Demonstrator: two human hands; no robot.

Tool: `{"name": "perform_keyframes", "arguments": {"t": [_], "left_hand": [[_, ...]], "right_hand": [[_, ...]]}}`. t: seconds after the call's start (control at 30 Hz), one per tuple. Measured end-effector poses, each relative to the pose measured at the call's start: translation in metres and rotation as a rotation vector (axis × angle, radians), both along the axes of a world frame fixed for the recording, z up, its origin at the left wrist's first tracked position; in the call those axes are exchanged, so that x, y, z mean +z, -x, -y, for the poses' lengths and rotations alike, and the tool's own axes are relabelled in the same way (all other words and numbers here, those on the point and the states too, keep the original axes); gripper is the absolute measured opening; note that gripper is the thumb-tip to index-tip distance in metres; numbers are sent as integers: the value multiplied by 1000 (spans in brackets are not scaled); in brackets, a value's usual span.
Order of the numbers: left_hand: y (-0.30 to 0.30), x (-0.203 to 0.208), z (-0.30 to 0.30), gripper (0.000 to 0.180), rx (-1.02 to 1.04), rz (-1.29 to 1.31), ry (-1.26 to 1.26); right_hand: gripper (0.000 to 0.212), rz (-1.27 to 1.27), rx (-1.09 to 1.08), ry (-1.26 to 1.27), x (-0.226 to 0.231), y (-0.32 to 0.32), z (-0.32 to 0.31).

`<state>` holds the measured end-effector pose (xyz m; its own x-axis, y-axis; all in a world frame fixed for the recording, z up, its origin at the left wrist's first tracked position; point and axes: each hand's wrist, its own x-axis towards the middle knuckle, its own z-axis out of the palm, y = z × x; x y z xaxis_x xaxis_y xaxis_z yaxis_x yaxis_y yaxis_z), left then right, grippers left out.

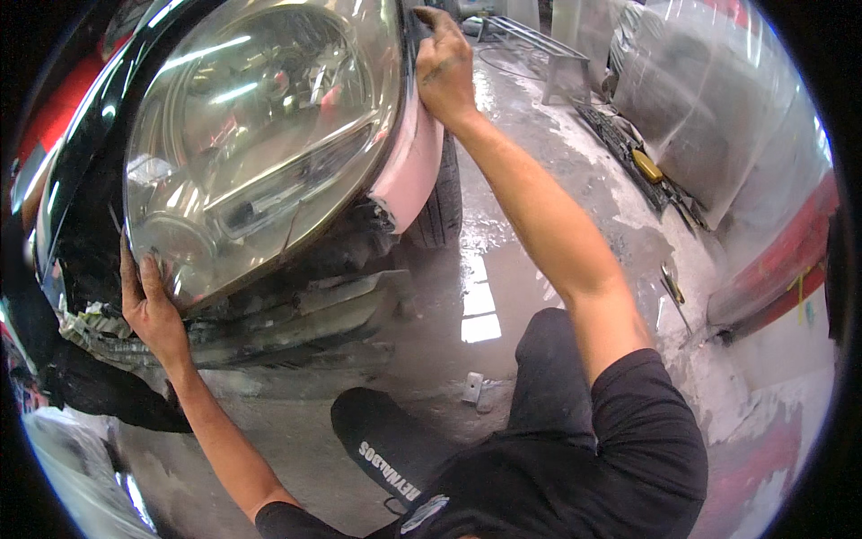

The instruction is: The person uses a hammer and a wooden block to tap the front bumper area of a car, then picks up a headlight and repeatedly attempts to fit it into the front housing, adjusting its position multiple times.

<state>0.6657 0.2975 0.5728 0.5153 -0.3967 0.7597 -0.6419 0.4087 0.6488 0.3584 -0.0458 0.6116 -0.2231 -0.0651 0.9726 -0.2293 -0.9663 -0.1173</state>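
A large car headlight [269, 135] with a clear lens sits at the front corner of a dark car body, filling the upper left. At its lower left edge my left hand [154, 314] grips the housing, two fingers extended along the lens. My right hand [446, 76] is at the upper right rim, its fingers bent over the edge beside the fender; some of them are hidden. Just below that hand, a pinkish fender strip [413, 171] borders the lens. Under the headlight the car's front is uncovered, showing a worn bumper support [296, 310].
A tire [440, 207] stands behind the fender strip. On the wet, paint-stained floor lie a small pale block [472, 388], a yellow-handled tool [646, 166] and a screwdriver-like tool [672, 286]. A metal step bench [539, 49] is farther back. Plastic sheeting [718, 99] hangs at right.
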Motion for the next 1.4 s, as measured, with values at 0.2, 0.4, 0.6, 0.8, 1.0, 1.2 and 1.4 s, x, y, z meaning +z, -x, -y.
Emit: {"name": "perform_keyframes", "arguments": {"t": [0.2,0.4,0.6,0.8,1.0,1.2,1.4], "left_hand": [[-4,-2,0,52,-8,-78,1],[-2,1,0,53,58,-2,-38],[-5,0,1,52,25,-10,-12],[-3,-1,0,52,13,2,-6],[-4,2,2,53,67,-58,-37],[-7,1,2,54,54,-88,-42],[-6,0,2,55,2,-42,-11]], "right_hand": [[44,-119,99,-348,-11,1,4],[39,-171,0,-160,-15,16,-10],[35,-63,10,-130,-24,6,-19],[38,-179,55,-207,-22,15,-24],[43,-293,147,-291,-30,51,-55],[49,-318,102,-287,-40,36,-81],[50,-421,183,-264,-35,54,-72]]}}
